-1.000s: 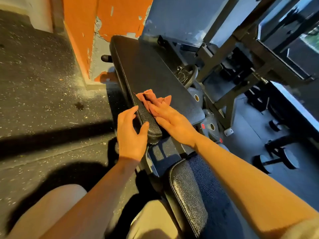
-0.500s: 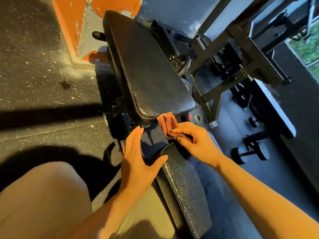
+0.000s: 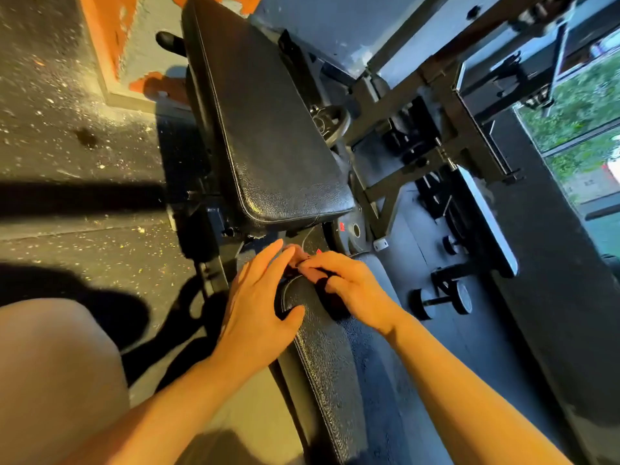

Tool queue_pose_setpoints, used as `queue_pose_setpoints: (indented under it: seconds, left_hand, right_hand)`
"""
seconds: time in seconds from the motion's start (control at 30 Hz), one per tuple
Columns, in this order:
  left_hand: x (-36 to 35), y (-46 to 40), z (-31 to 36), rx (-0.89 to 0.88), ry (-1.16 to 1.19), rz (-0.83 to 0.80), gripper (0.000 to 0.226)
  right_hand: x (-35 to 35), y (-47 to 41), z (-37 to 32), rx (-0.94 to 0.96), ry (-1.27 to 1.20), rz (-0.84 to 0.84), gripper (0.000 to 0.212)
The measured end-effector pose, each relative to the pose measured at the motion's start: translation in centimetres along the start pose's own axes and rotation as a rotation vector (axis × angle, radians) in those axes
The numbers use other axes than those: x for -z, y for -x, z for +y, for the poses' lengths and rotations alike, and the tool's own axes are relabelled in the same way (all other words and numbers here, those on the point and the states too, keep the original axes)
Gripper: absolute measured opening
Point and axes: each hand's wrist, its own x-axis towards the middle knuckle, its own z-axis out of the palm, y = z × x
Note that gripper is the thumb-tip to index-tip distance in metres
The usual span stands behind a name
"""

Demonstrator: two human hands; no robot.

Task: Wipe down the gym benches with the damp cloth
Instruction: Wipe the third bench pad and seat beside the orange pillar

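Observation:
The black bench has a long back pad [image 3: 268, 129] stretching away from me and a seat pad [image 3: 328, 357] close to me. My right hand [image 3: 352, 286] curls over the far end of the seat pad and grips the reddish cloth [image 3: 300, 255], of which only a small bit shows between my hands. My left hand [image 3: 258, 303] lies flat against the left front corner of the seat pad, fingers straight and thumb on the pad's top.
The bench's steel frame [image 3: 214, 229] sits in the gap between the pads. A dumbbell [image 3: 439, 300] and weight plates lie on the floor to the right, beside a black rack [image 3: 446, 135]. An orange pillar [image 3: 114, 38] stands at the far left. My knee [image 3: 50, 364] is at lower left.
Both hands came back from the back pad's near end to the seat pad's far end. The cloth, once spread under my right fingers, is now bunched and mostly hidden.

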Motion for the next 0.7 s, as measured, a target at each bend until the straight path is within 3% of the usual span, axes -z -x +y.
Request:
queue_pose_setpoints:
  seconds: [0.1,0.2,0.27,0.33,0.43,0.57,0.6,0.7]
  left_hand:
    - [-0.2,-1.6,1.6,0.021,0.030,-0.102,0.080]
    - [-0.7,-4.0,2.9,0.043,-0.124,-0.314,0.073]
    - [-1.0,-5.5,3.4,0.013,-0.267,-0.398,0.053]
    - [-0.8,-6.3,3.8,-0.050,-0.371,-0.438,0.028]
    - [0.2,-6.4,3.5,-0.094,-0.300,-0.369,0.012]
    - [2.6,-6.0,1.8,-0.038,-0.136,0.064,0.020]
    - [3.0,-6.0,1.6,-0.034,-0.145,0.094,0.025]
    - [2.8,-6.0,0.7,-0.106,-0.151,-0.129,0.048]
  right_hand:
    - [-0.6,1.1,-0.4,0.099,-0.110,0.022,0.063]
    - [0.5,2.9,0.7,0.119,-0.202,0.303,0.051]
    - [0.7,3.8,2.2,0.001,-0.118,0.569,0.033]
    - [0.2,4.4,3.4,-0.192,0.096,0.685,0.020]
    - [-1.1,4.7,4.0,-0.233,0.215,0.554,0.031]
    - [-1.2,5.0,4.1,-0.325,0.251,0.424,0.044]
    - [-0.9,5.1,4.0,-0.330,0.252,0.391,0.046]
    - [0.1,5.3,3.8,-0.330,0.258,0.293,0.048]
